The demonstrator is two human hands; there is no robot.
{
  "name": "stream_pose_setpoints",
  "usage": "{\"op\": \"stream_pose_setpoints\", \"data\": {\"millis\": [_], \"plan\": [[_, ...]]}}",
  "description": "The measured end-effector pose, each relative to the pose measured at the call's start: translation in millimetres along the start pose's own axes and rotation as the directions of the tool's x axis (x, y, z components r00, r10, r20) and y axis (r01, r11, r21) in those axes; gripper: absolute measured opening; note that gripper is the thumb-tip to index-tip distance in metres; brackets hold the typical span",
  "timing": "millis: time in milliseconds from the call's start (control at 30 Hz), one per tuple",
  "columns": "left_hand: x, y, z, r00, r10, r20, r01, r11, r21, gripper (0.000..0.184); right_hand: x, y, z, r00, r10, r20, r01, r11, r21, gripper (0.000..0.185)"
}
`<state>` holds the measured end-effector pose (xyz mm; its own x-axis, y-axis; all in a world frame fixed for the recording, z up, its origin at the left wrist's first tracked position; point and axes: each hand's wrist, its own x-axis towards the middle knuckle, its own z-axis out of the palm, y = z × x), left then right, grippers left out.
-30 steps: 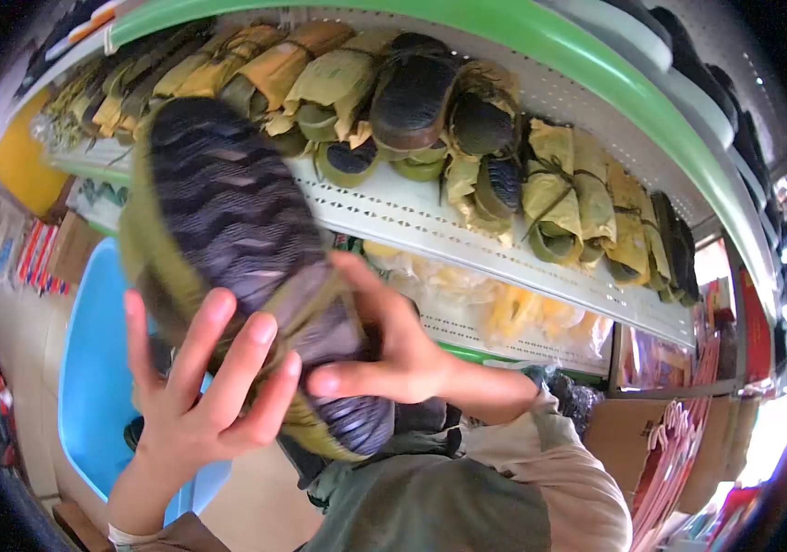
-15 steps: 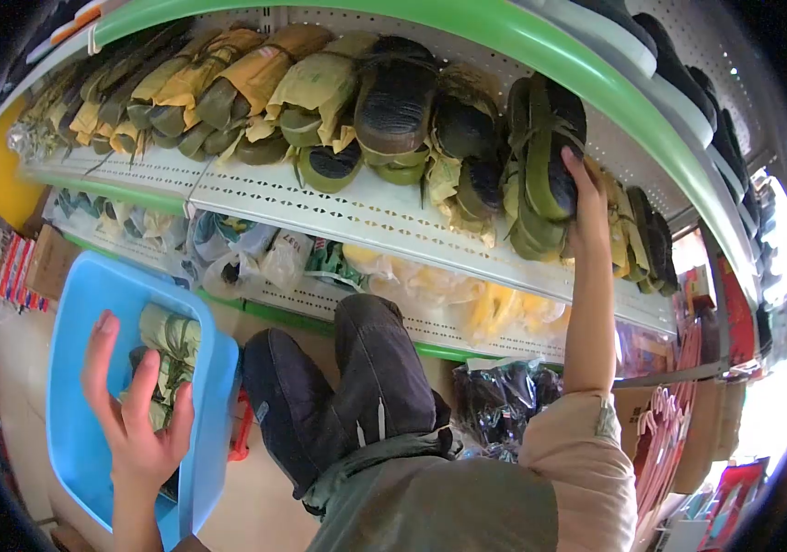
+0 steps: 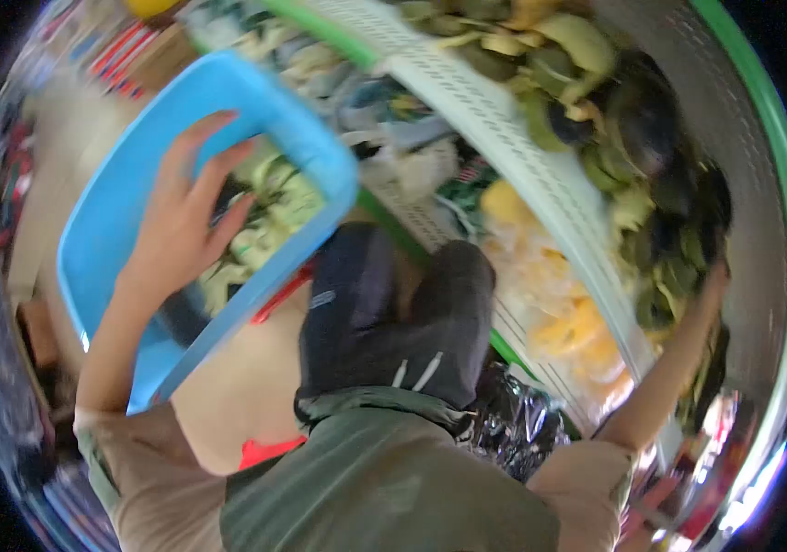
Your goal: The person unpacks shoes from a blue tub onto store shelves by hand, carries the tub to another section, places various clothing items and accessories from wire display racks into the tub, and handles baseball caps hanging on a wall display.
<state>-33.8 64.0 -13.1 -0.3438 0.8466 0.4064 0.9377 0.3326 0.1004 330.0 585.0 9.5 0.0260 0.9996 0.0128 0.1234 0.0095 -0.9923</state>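
Shoes [image 3: 678, 274] (blurred), at right hand [image 3: 712, 283], on shelf [image 3: 545, 198]

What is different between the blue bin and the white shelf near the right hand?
The bin is blue; the shelf is white with rows of small holes. The bin is a deep, walled tub; the shelf is flat. The left hand is over the bin; the right hand is at the shelf. Both hold goods.

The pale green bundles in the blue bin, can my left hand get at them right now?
Probably yes: your left hand looks empty and hovers over the blue bin, whose open top leaves the pale green bundles uncovered.
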Motion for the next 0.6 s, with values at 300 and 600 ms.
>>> {"op": "stream_pose_setpoints", "data": {"millis": [300,600], "plan": [[-42,-82,85,0.949,-0.129,0.288,0.089,0.985,0.148,0.057,16,7,-19,0.767,-0.638,-0.072,0.509,0.673,-0.537,0.056],[-50,-153,145,0.798,-0.379,0.469,0.307,0.925,0.225,0.054,-89,-38,-12,0.697,-0.712,-0.088,0.637,0.671,-0.38,0.045]]}}
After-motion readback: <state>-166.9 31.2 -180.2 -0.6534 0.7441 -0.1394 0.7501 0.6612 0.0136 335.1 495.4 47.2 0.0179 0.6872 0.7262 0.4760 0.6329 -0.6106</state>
